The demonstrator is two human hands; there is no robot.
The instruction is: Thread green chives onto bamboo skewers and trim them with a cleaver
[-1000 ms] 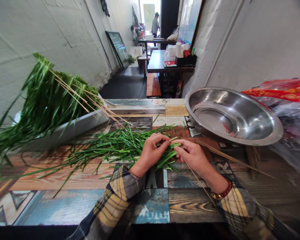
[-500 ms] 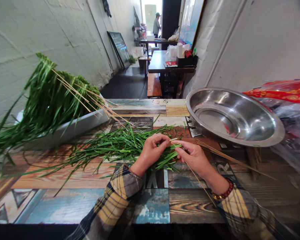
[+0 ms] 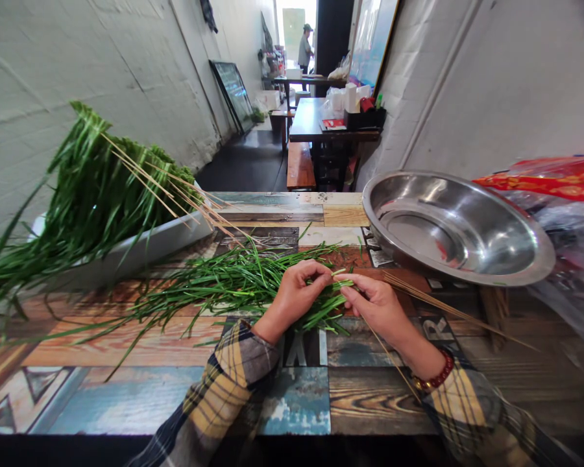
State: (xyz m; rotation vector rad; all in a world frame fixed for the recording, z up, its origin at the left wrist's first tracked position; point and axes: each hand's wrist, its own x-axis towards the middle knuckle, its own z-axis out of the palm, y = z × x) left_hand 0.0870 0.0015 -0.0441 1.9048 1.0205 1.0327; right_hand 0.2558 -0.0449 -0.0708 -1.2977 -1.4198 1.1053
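Loose green chives [image 3: 233,280] lie across the middle of the wooden table, spreading to the left. Over their right end, my left hand [image 3: 298,295] is closed in a pinch at the pale end of a chive stalk. Opposite it, almost touching, my right hand [image 3: 380,310] is closed on a thin bamboo skewer [image 3: 393,355] that slants down toward my right wrist. Pale chive ends show between both sets of fingertips; the skewer's tip is hidden there. Further right, a bundle of loose skewers [image 3: 460,311] rests on the table.
At the left, a white tray [image 3: 148,245] holds a tall heap of skewered chives [image 3: 102,188], bare skewer ends sticking out rightward. A steel basin [image 3: 506,240] stands at the right beside plastic bags [image 3: 574,224]. Beyond are another table [image 3: 307,120] and a person [image 3: 304,48].
Almost nothing differs. My fingertips have shifted very slightly at the chive ends; both hands keep their place and grip.
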